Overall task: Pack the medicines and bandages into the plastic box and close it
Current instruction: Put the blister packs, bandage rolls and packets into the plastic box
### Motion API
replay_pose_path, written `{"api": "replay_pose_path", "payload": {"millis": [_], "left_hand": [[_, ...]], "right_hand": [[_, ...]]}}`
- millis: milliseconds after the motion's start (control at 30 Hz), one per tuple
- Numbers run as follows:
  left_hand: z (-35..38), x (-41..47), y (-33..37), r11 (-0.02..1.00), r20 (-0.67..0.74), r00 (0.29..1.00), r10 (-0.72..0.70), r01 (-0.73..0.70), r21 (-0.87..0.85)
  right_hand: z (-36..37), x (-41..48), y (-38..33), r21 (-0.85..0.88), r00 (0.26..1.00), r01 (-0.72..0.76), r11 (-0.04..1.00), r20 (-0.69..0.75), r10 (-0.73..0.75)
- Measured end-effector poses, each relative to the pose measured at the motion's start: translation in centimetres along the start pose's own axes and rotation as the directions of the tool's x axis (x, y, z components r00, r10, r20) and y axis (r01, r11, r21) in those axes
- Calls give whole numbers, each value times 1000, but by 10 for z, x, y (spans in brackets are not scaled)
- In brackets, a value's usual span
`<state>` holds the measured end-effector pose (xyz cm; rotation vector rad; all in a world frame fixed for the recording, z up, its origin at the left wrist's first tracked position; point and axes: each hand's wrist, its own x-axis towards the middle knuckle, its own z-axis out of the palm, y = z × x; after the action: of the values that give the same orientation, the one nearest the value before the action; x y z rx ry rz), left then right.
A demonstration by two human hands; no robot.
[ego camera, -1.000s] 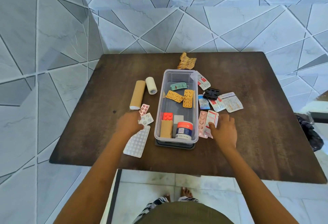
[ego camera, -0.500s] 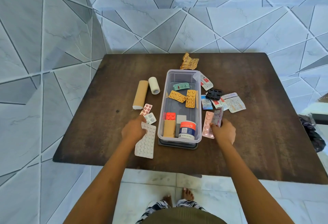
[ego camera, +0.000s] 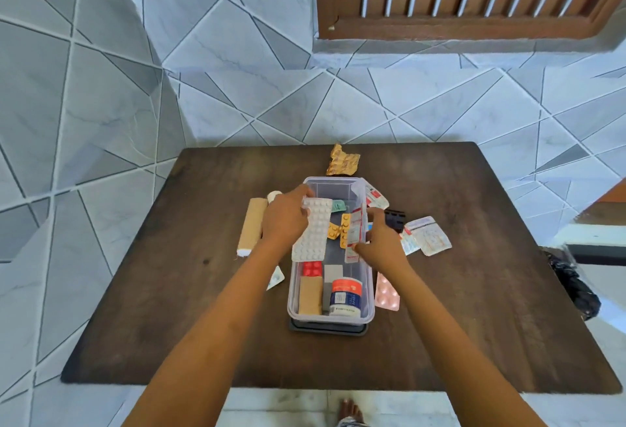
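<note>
A clear plastic box (ego camera: pixel 370 304) stands open at the table's middle, on a dark lid (ego camera: pixel 328 329). My left hand (ego camera: pixel 284 220) holds a long white blister strip (ego camera: pixel 313 230) over the box's left side. Over the right side, my right hand (ego camera: pixel 381 240) grips a red-and-white pill strip (ego camera: pixel 355 235). Inside lie orange blister packs (ego camera: pixel 340 231), a red pack (ego camera: pixel 311 269), a tan roll (ego camera: pixel 310 294) and a white jar (ego camera: pixel 345 296). A tan bandage roll (ego camera: pixel 251 225) and a white roll (ego camera: pixel 273 195) lie left of the box.
On the brown table (ego camera: pixel 474 308) lie a pink blister (ego camera: pixel 387 295) by the box's right wall, silver strips (ego camera: pixel 427 235), a black pack (ego camera: pixel 394 218), a gold foil strip (ego camera: pixel 342 164) behind the box and a small blister (ego camera: pixel 276 278) on the left. A black bag (ego camera: pixel 572 282) sits off the right edge.
Both hands lifted their strips off the table and moved up and inward over the box. The pink blister stayed on the table. The camera tilted up.
</note>
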<state>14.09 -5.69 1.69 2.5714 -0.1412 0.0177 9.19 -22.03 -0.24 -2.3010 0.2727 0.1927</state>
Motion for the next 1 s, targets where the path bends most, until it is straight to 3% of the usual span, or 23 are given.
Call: {"api": "replay_pose_path", "payload": {"millis": [100,233,333,400,467,500,633,833,1000], "left_hand": [[30,19,-1,993,106,994,2,-15,121],[58,21,-5,957,311,950,41,-127,262],[68,20,-6,920,370,928,31,-172,353],[74,17,-7,882,407,913,35,-219,416],[79,14,-11,851,435,900,32,-253,460],[80,13,-12,846,439,898,29,-256,468],[81,9,-13,839,423,906,26,-250,484],[73,12,-11,876,453,889,-64,-168,453],[63,11,-10,900,443,893,-81,-125,417]], "right_hand": [[15,17,-3,-258,995,84,962,71,-68],[36,31,3,-461,980,139,876,189,-56],[41,34,1,-574,976,175,800,211,-62],[46,32,2,-663,967,231,712,240,-90],[51,34,9,-765,950,308,565,219,-221],[51,35,12,-782,937,335,526,218,-274],[40,35,22,-724,899,438,533,370,-236],[39,24,16,-803,916,400,441,340,-210],[46,18,6,-763,862,505,403,415,-293]]}}
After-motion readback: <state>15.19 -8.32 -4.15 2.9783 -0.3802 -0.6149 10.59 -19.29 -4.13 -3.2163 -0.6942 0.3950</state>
